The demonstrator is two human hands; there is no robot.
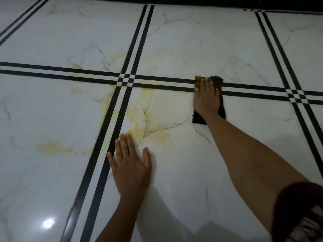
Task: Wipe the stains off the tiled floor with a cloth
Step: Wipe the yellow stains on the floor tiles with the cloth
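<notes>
The floor is white marbled tile point(201, 163) crossed by double black stripes. Yellow stains point(139, 117) spread around the stripe crossing, with another yellow patch point(52, 147) to the lower left. My right hand point(207, 96) lies flat, palm down, on a dark cloth point(199, 118) whose far edge is stained yellow. The cloth sits over the horizontal stripes, to the right of the stains. My left hand point(130, 165) rests flat on the tile with fingers spread, just below the central stain, holding nothing.
A dark wall base point(209, 1) runs along the far edge of the floor. A dark red sleeve point(300, 212) shows at the lower right. A light reflection point(48, 222) glares on the tile at the lower left.
</notes>
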